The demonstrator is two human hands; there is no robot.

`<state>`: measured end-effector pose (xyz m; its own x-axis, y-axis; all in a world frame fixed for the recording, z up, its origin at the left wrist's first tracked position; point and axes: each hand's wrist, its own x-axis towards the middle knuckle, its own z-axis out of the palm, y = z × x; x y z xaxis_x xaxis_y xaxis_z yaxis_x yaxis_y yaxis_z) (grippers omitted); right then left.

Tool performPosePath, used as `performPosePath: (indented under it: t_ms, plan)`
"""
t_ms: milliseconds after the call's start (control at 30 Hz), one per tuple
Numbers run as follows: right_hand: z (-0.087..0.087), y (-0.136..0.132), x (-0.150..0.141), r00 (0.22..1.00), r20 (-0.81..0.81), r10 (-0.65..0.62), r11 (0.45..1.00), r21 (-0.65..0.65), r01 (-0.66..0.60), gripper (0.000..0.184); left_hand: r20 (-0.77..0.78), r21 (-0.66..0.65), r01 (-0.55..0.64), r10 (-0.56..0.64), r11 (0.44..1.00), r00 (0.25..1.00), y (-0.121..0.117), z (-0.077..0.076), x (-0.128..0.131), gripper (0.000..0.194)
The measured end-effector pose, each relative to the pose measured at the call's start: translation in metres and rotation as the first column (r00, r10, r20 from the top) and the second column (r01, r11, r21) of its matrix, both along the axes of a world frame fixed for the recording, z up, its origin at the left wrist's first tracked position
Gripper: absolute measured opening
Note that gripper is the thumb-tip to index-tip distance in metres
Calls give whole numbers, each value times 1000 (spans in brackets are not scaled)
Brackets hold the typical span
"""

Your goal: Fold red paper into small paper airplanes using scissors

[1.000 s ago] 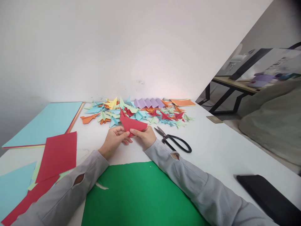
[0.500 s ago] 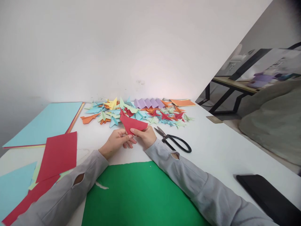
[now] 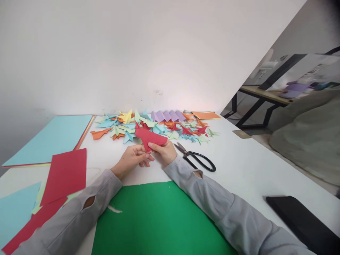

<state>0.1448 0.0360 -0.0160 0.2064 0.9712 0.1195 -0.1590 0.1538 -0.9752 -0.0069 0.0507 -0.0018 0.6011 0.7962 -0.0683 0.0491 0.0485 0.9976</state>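
Observation:
A folded piece of red paper (image 3: 152, 137) is held up in front of me, with a wide flap and a pointed lower corner. My right hand (image 3: 166, 151) pinches its right side, thumb lying across the front. At the lower left corner, my left hand (image 3: 134, 157) is closed with its thumb and curled fingers against the paper; its exact grip is partly hidden. Just right of my right hand lie black-handled scissors (image 3: 198, 157), blades slightly apart. Behind the red paper, many small folded paper planes in several colours (image 3: 129, 137) spread along the wall.
A green sheet (image 3: 154, 216) lies under my forearms. On the left are red paper rectangles (image 3: 66, 173) and a stack of large sheets topped by light blue (image 3: 53, 136). Pleated purple paper (image 3: 167, 116) and orange sheets (image 3: 205, 115) lie at the back. A black object (image 3: 300, 219) rests at right.
The red paper has tilted slightly in my right hand. My left thumb has slid a little down and left from the paper's lower corner. Everything else stays put.

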Motion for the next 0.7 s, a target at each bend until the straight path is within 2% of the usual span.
performPosePath:
  t_ms: [233,500,700]
  plan:
    - [-4,0,1,997,-14,74,997,18,-74,27,-26,2,0,0,1000,1000,-1,1,2,35]
    - [-2,0,-1,993,-90,73,997,-23,-75,40,-12,-31,-39,39,999,999,0,1,3,42]
    - [-5,2,-2,993,-86,76,997,-12,-77,36,-12,-47,-54,53,997,999,0,1,3,41]
